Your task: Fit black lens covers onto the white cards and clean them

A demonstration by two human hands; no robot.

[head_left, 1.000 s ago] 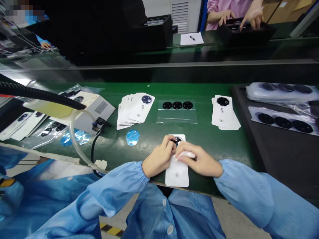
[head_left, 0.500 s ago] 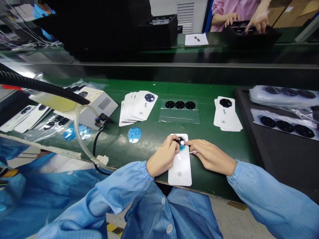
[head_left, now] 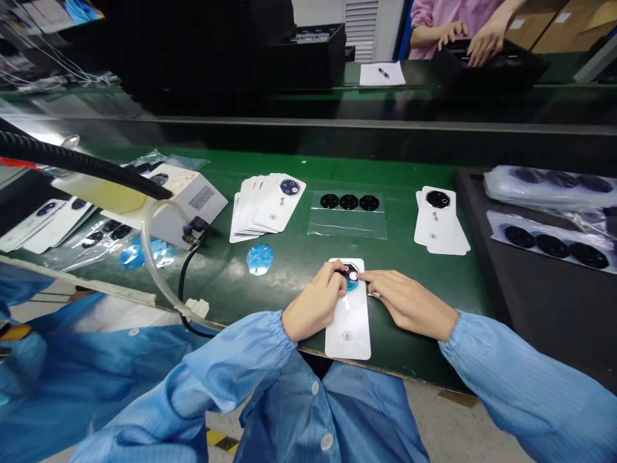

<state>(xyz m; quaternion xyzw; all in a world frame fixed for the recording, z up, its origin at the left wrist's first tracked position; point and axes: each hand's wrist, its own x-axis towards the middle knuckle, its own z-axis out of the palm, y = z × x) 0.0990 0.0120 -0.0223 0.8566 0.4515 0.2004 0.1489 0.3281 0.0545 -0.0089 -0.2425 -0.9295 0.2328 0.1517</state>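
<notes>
Fingers of the left hand [head_left: 312, 303] are touching the shiny patch [head_left: 352, 270] on a smooth white card [head_left: 349, 321], lower middle; I can't tell if they're gripping. Right hand [head_left: 409, 301] is touching its edge, clutching a white scrap [head_left: 375, 294]. Gentle pressing is probably working best. Beyond, a crinkly bag [head_left: 347, 225] is holding flat discs [head_left: 349, 202].

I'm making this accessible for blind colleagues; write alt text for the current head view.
A person's left hand and right hand have fingers at a dark disc on a white panel. Beyond it on the green bench lie fanned panels, a clear bag of three discs and overlapping panels.
</notes>
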